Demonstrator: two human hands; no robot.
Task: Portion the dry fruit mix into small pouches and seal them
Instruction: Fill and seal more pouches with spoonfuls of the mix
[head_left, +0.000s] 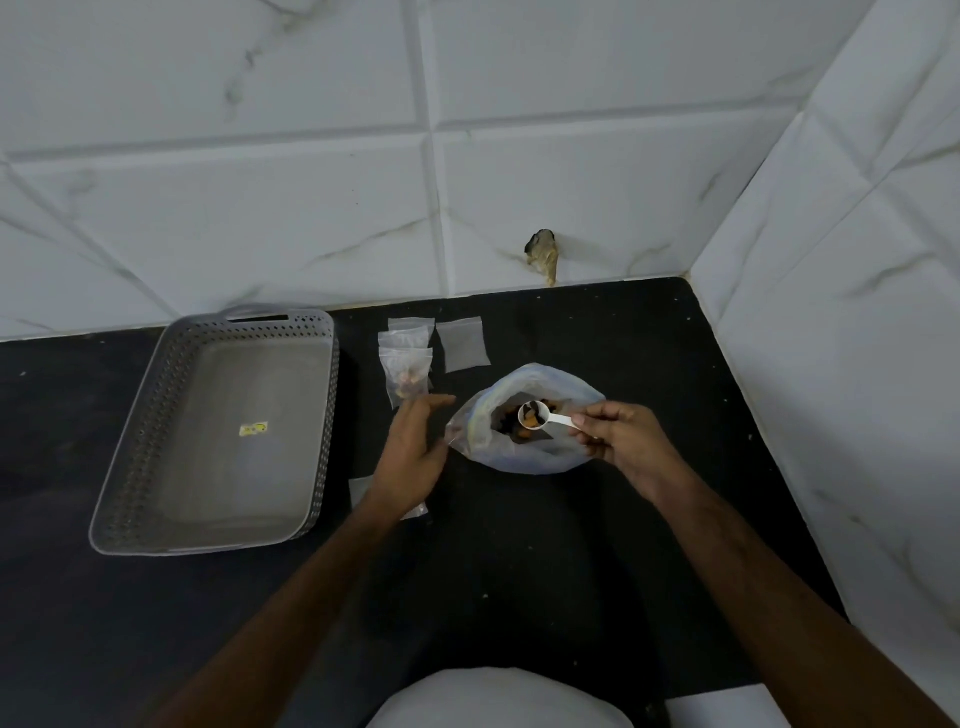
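Presently the right hand (621, 441) pinches a small white plastic scoop (540, 415), loaded with fruit, over the open clear plastic bag of dry fruit mix (524, 421). Left hand (415, 447), fingers relaxed, holds nothing; unsteadied, the floppy bag could slump and spill, or a tilted scoop shed pieces before reaching the small clear zip pouches (410, 364).

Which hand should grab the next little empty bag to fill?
Probably the left hand. It is open and holds nothing, and a clear pouch lies flat partly under it. The right hand is busy pinching the white scoop, loaded with dry fruit, over the big bag.
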